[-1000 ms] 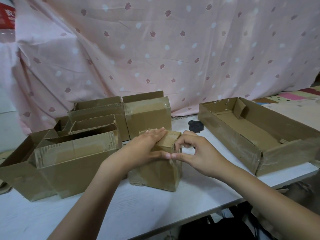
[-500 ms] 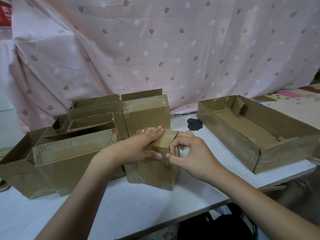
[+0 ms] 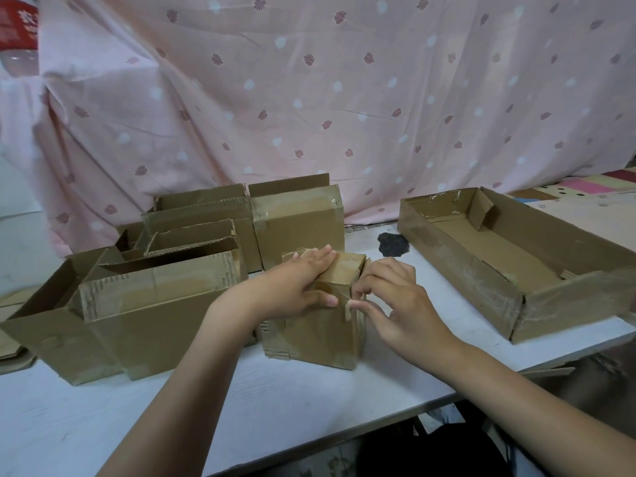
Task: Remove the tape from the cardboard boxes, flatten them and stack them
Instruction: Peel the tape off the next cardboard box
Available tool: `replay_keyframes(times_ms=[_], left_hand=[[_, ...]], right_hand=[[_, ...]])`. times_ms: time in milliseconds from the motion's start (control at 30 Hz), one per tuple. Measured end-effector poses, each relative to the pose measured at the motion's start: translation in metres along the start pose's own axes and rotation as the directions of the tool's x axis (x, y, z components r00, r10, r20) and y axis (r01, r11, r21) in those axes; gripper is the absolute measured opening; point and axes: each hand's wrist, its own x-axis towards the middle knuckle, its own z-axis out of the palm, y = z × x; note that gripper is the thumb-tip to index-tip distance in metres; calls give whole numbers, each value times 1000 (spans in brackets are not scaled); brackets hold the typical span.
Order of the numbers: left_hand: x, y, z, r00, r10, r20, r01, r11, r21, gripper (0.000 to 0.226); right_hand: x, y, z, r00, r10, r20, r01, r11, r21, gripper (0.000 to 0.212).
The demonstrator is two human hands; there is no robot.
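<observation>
A small taped cardboard box [image 3: 321,333] stands upright on the white table [image 3: 275,401] in front of me. My left hand [image 3: 296,287] lies over its top, fingers straight across the lid and the thumb pressed on the front face. At the box's upper right corner my right hand [image 3: 389,301] pinches a strip of clear tape [image 3: 348,309] between thumb and forefinger. The strip's end stands a little off the cardboard.
Several open cardboard boxes [image 3: 148,304] crowd the left side, one taped box [image 3: 297,223] behind the small one. A long shallow cardboard tray [image 3: 516,270] lies at the right. A dark stain [image 3: 392,244] marks the table. A pink dotted cloth [image 3: 344,98] hangs behind.
My right hand has shifted from the top right edge down to the front corner, and its thumb and forefinger now pinch the tape end. The left hand keeps its place on the box.
</observation>
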Motion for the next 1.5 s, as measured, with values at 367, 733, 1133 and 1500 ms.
replay_keyframes(times_ms=[367,733,1133,1500], left_hand=[[-5,7,-2,1000,-29,2,29,999,35,82],[0,20,-5,995,-96,-1,96,994,51,82],[9,27,-3,990,-140,-15,141,986,94,82],[9,27,-1,989,-149,14,147,985,92,83]], right_hand=[[-11,-5,3,993,-50,-111,28,982,-188,15],[-15,-1,14,958,-183,-221,95,929,-357,17],[-9,-6,20,972,-38,-232,-62,910,-410,10],[-10,6,24,993,118,-7,-115,947,-300,21]])
